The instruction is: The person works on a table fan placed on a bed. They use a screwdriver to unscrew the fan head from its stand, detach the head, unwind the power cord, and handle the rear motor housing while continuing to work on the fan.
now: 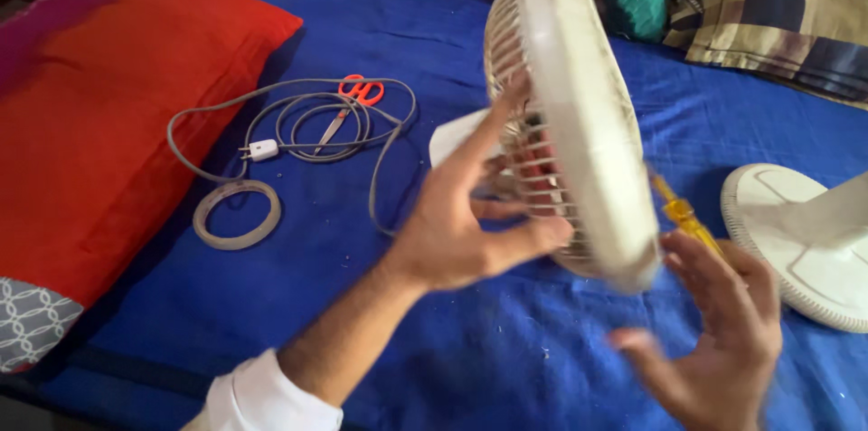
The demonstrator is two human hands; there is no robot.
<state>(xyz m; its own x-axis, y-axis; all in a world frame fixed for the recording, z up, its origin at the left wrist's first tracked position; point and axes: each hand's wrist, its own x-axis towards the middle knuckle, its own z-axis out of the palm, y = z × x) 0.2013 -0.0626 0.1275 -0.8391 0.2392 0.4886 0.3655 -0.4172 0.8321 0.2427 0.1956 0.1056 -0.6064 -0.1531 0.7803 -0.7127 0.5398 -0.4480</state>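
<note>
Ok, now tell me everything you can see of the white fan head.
The fan head is a round, off-white plastic cage, grimy along its broad rim, with thin ribs forming the grille. It stands on edge, seen nearly side-on and tilted, raised above the blue sheet. The left hand holds it with fingers spread against the grille and thumb near the lower rim. The right hand, open and blurred, with a yellow screwdriver against it, sits just below the rim; contact there is unclear.
</note>
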